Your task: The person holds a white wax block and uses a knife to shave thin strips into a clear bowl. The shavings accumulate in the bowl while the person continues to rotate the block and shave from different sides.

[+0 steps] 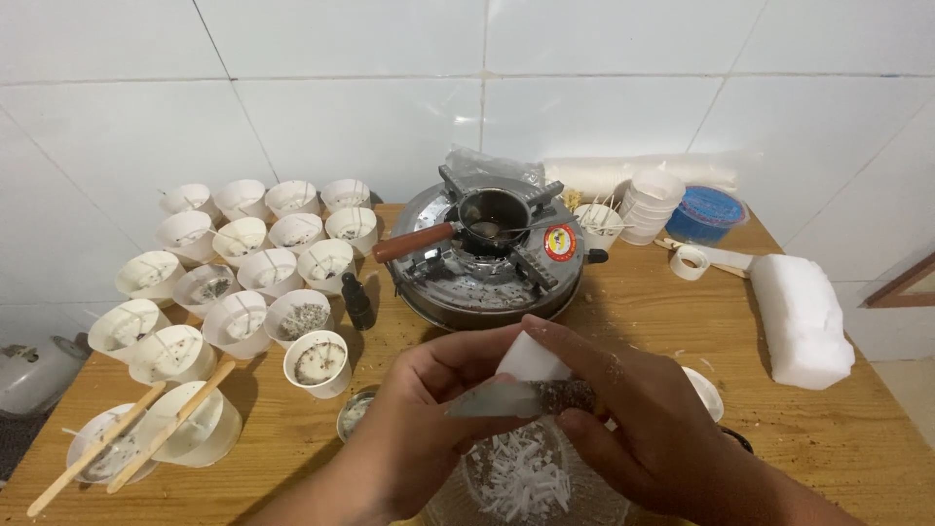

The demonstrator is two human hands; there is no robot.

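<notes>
While over bowl (pixel 531 487): fingers (pixel 584 429) pinching wax (pixel 531 362).

The scene is evenly and softly lit. Glare is seen on the glossy white wall tiles (pixel 341 117) at upper centre. Straight lines are bowed toward the frame edges.

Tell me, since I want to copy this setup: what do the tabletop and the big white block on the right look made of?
Tabletop: wood, light tan with visible grain, matte. White block: seemingly wax, opaque and slightly glossy with rough, chipped edges; it could be another white solid.
</notes>
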